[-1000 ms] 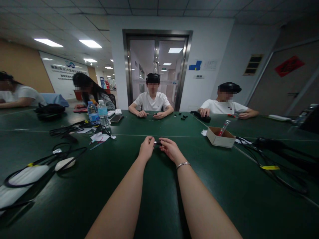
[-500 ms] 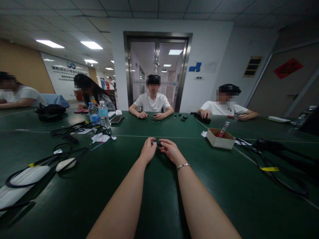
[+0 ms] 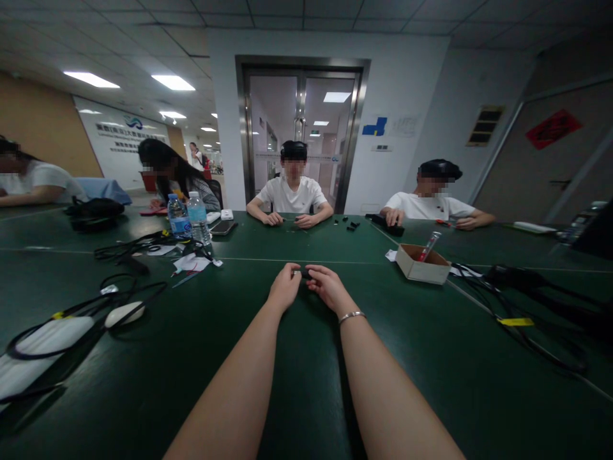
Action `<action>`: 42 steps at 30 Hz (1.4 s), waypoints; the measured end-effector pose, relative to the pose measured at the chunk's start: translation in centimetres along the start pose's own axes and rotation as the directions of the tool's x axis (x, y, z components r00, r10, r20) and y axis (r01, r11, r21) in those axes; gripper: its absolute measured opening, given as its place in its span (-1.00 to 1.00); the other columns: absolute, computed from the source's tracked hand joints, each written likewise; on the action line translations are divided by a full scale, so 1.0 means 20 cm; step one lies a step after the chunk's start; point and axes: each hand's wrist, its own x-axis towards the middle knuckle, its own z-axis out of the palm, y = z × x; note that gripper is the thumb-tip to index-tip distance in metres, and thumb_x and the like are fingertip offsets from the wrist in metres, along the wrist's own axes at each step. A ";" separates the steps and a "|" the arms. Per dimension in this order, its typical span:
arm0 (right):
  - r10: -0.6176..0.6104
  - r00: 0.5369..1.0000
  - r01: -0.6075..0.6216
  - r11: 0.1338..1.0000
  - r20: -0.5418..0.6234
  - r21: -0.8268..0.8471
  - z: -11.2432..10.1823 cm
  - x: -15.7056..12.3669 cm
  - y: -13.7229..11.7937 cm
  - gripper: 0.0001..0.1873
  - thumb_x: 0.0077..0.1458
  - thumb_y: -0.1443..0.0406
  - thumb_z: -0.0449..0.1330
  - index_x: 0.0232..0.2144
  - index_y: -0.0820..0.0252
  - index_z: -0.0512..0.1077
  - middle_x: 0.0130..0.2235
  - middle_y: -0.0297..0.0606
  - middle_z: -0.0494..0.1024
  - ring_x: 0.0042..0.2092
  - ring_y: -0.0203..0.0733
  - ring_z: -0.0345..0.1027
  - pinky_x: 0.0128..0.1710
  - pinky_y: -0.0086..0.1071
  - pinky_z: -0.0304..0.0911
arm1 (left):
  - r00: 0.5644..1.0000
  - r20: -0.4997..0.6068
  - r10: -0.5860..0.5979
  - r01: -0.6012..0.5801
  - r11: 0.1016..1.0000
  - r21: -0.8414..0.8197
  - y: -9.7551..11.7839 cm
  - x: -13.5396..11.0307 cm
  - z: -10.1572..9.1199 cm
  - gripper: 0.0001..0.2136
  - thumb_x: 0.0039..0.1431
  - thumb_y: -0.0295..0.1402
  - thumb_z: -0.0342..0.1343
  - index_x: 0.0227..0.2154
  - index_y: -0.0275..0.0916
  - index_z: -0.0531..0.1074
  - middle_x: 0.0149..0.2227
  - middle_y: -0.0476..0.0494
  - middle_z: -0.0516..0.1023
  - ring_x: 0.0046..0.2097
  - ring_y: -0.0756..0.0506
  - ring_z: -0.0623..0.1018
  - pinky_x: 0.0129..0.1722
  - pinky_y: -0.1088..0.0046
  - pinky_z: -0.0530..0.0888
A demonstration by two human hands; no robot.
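Above the green table [image 3: 306,377], my two hands meet in front of me, fingers closed in a pinch. A small black piece [image 3: 304,273] shows between them, with a lighter, metal-looking bit at its left end; its kind is too small to make out. The fingertips of my left hand [image 3: 286,286] pinch the light end. From the other side, the thumb and fingers of my right hand [image 3: 326,285] grip the black part. My fingers cover much of the piece.
To the right stands a small open box [image 3: 424,267] with a tube leaning in it. Black cables [image 3: 517,319] lie beyond it. On the left are water bottles [image 3: 196,220], a mouse [image 3: 124,314] and more cables. Several people sit across the table, one near small black pieces [image 3: 353,226].
Both hands stay almost in place, still on the small piece. Less of its light end shows between the fingers. The whole view has shifted slightly.
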 end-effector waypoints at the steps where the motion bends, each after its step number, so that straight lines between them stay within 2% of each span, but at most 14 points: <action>1: 0.001 1.000 -0.001 1.000 0.002 0.003 0.00 0.00 0.00 -0.85 -0.07 0.48 0.28 -0.35 0.29 0.50 -0.49 -0.26 0.50 -0.52 -0.33 0.36 -0.51 -0.49 0.30 | 1.000 -0.006 -0.009 0.009 1.000 -0.007 0.00 0.00 0.00 -0.72 0.25 -0.18 -0.15 -0.14 -0.15 0.37 -0.36 -0.06 0.48 -0.32 -0.06 0.46 -0.28 0.43 0.35; 3: 0.002 1.000 -0.002 1.000 0.013 0.004 0.00 0.00 0.00 -0.85 -0.06 0.48 0.27 -0.35 0.30 0.50 -0.49 -0.25 0.50 -0.52 -0.33 0.37 -0.51 -0.50 0.29 | 0.999 -0.027 -0.020 0.020 1.000 -0.012 0.01 0.00 -0.01 -0.70 0.27 -0.17 -0.20 -0.16 -0.16 0.38 -0.39 -0.06 0.47 -0.35 -0.05 0.45 -0.30 0.43 0.35; 6: -0.008 1.000 0.008 1.000 0.016 0.009 0.00 -0.01 0.00 -0.86 -0.07 0.46 0.29 -0.36 0.29 0.50 -0.50 -0.27 0.50 -0.53 -0.34 0.36 -0.51 -0.49 0.30 | 0.999 -0.054 -0.002 0.000 1.000 -0.027 0.02 0.00 -0.01 -0.75 0.24 -0.24 -0.12 -0.13 -0.18 0.36 -0.26 -0.11 0.48 -0.26 -0.05 0.46 -0.24 0.45 0.35; 8: -0.007 1.000 0.007 1.000 0.013 0.009 0.00 -0.01 0.00 -0.86 -0.08 0.45 0.30 -0.36 0.28 0.50 -0.49 -0.27 0.50 -0.53 -0.34 0.36 -0.50 -0.49 0.31 | 0.999 -0.049 -0.016 0.013 0.998 -0.062 0.02 0.00 -0.01 -0.73 0.25 -0.20 -0.15 -0.13 -0.19 0.35 -0.23 -0.13 0.48 -0.23 -0.06 0.46 -0.25 0.45 0.36; 11: 0.001 1.000 -0.001 1.000 0.022 0.001 -0.01 0.00 0.00 -0.86 -0.07 0.46 0.29 -0.36 0.29 0.50 -0.49 -0.27 0.50 -0.53 -0.33 0.37 -0.51 -0.49 0.31 | 0.997 -0.055 -0.049 0.046 0.998 -0.046 0.02 -0.01 -0.01 -0.67 0.27 -0.13 -0.22 -0.14 -0.19 0.34 -0.29 -0.13 0.48 -0.30 -0.07 0.46 -0.28 0.42 0.36; 15: -0.005 1.000 0.005 1.000 0.013 -0.001 -0.01 0.00 0.00 -0.87 -0.07 0.46 0.29 -0.37 0.28 0.51 -0.48 -0.26 0.51 -0.53 -0.34 0.36 -0.52 -0.49 0.31 | 0.996 -0.083 -0.017 0.016 1.000 -0.013 0.03 -0.01 -0.01 -0.73 0.24 -0.23 -0.12 -0.10 -0.18 0.34 -0.22 -0.14 0.49 -0.23 -0.07 0.46 -0.20 0.42 0.35; 20: 0.003 1.000 -0.003 1.000 0.011 0.000 -0.01 0.00 0.00 -0.87 -0.07 0.45 0.30 -0.37 0.28 0.51 -0.51 -0.27 0.49 -0.52 -0.33 0.36 -0.52 -0.48 0.31 | 0.996 -0.047 -0.075 0.077 0.997 0.027 0.03 -0.01 -0.02 -0.65 0.28 -0.15 -0.26 -0.12 -0.16 0.36 -0.31 -0.12 0.50 -0.33 -0.08 0.46 -0.28 0.40 0.35; 23: -0.001 1.000 0.001 1.000 0.007 0.013 0.00 0.00 0.00 -0.88 -0.08 0.47 0.29 -0.38 0.29 0.51 -0.49 -0.26 0.50 -0.53 -0.34 0.36 -0.53 -0.49 0.31 | 0.998 -0.045 -0.040 0.043 0.998 0.055 0.03 -0.01 -0.01 -0.73 0.25 -0.23 -0.17 -0.11 -0.13 0.36 -0.24 -0.12 0.49 -0.25 -0.09 0.46 -0.25 0.41 0.34; 27: 0.004 1.000 -0.004 1.000 0.013 0.015 0.00 0.00 0.00 -0.90 -0.06 0.48 0.27 -0.40 0.28 0.51 -0.49 -0.26 0.50 -0.53 -0.33 0.35 -0.55 -0.49 0.30 | 0.999 -0.012 -0.041 0.041 0.999 0.013 0.03 -0.01 -0.01 -0.72 0.26 -0.21 -0.19 -0.12 -0.13 0.36 -0.35 -0.07 0.48 -0.32 -0.07 0.46 -0.27 0.42 0.35; 31: 0.008 1.000 -0.008 1.000 0.015 0.015 0.00 0.00 0.00 -0.90 -0.06 0.48 0.25 -0.41 0.27 0.51 -0.51 -0.27 0.50 -0.53 -0.32 0.35 -0.55 -0.48 0.30 | 0.999 -0.050 0.011 -0.010 1.000 0.023 0.04 -0.02 -0.01 -0.75 0.23 -0.23 -0.11 -0.12 -0.15 0.36 -0.26 -0.10 0.49 -0.23 -0.07 0.47 -0.21 0.41 0.35; 35: 0.005 1.000 -0.006 1.000 0.020 0.003 0.00 0.00 0.00 -0.90 -0.06 0.46 0.28 -0.40 0.27 0.51 -0.50 -0.27 0.50 -0.52 -0.33 0.36 -0.54 -0.50 0.30 | 0.999 -0.028 -0.016 0.017 1.000 0.016 0.03 -0.02 -0.02 -0.73 0.25 -0.19 -0.15 -0.13 -0.14 0.37 -0.35 -0.07 0.48 -0.32 -0.06 0.46 -0.26 0.43 0.36; 38: 0.005 1.000 -0.005 1.000 0.024 0.000 0.00 0.00 0.00 -0.88 -0.07 0.45 0.31 -0.39 0.27 0.51 -0.50 -0.27 0.50 -0.52 -0.34 0.36 -0.53 -0.51 0.31 | 0.999 -0.027 -0.017 0.017 1.000 0.008 0.03 -0.01 -0.01 -0.75 0.22 -0.25 -0.10 -0.11 -0.14 0.36 -0.31 -0.08 0.49 -0.30 -0.06 0.46 -0.26 0.44 0.36; 42: 0.014 1.000 -0.014 1.000 0.016 0.003 0.00 0.00 -0.01 -0.90 -0.05 0.47 0.27 -0.39 0.29 0.50 -0.50 -0.27 0.50 -0.52 -0.34 0.37 -0.53 -0.51 0.30 | 1.000 -0.015 -0.022 0.022 1.000 -0.006 0.03 -0.01 -0.01 -0.74 0.23 -0.23 -0.12 -0.12 -0.16 0.36 -0.32 -0.08 0.49 -0.30 -0.06 0.46 -0.25 0.41 0.37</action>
